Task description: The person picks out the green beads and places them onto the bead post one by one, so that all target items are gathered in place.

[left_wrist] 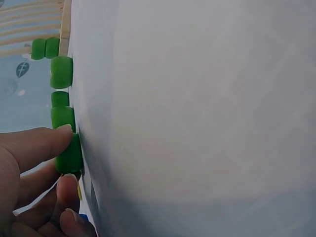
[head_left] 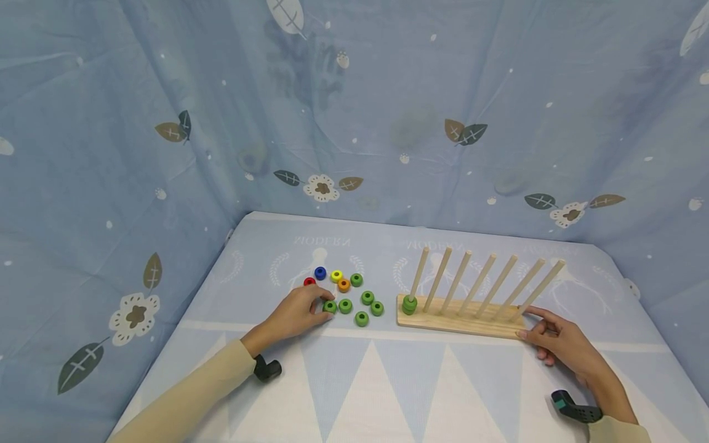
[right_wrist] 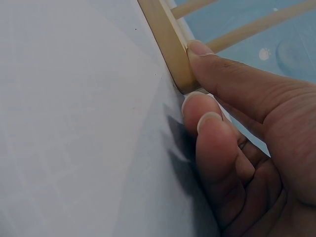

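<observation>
My left hand [head_left: 299, 309] pinches a green bead [left_wrist: 70, 154] between thumb and fingertips, low at the tabletop. Beside it lie several loose green beads [head_left: 362, 319], each with a dark hole. To the right is a wooden peg stand [head_left: 460, 326], a flat base with several upright pegs in a row. Two green beads [head_left: 409, 305] sit stacked at the bottom of its leftmost peg; the other pegs carry none. At the base's right end, my right hand [head_left: 565, 344] grips the corner, its thumb [right_wrist: 222, 74] on the wood and other fingers curled.
Behind the green beads lie a blue bead [head_left: 320, 273], a yellow bead [head_left: 336, 276], an orange bead [head_left: 343, 285] and a red bead [head_left: 309, 281], partly hidden by the left hand. A patterned cloth covers the table [head_left: 354, 381]. Blue curtain [head_left: 388, 111] encloses the back and sides.
</observation>
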### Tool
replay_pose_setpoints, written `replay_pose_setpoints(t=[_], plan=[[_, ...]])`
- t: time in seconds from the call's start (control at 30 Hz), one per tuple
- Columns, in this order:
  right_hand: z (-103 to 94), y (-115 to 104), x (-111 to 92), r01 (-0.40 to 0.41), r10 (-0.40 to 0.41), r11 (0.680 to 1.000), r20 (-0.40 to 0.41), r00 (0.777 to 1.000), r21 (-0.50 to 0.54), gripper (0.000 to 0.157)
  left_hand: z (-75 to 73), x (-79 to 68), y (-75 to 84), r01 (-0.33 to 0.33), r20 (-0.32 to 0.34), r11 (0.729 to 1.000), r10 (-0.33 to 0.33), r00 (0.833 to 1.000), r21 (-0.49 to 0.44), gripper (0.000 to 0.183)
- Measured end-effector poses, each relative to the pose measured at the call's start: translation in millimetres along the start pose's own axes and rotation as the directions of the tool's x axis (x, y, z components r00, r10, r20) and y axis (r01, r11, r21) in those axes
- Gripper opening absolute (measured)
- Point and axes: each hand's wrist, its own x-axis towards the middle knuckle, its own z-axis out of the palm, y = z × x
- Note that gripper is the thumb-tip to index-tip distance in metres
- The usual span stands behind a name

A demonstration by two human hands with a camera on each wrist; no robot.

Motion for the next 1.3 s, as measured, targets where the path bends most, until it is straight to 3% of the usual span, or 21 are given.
replay_pose_setpoints(t=[0.3,1.3], plan=[[0.3,0.3,0.1,-0.009,0.009,1.000,-0.006,1.000,0.004,0.078,-1.6,1.1,2.2,0.023,0.009,1.000,-0.023,1.000,-0.005,0.034],[0.9,-1.5,-1.0,-0.028,0.028,1.000,0.003,1.000,0.009,0.080,-9.5,-1.9,2.7,-0.031,-0.034,0.997,0.029,0.999,-0.069,0.030]])
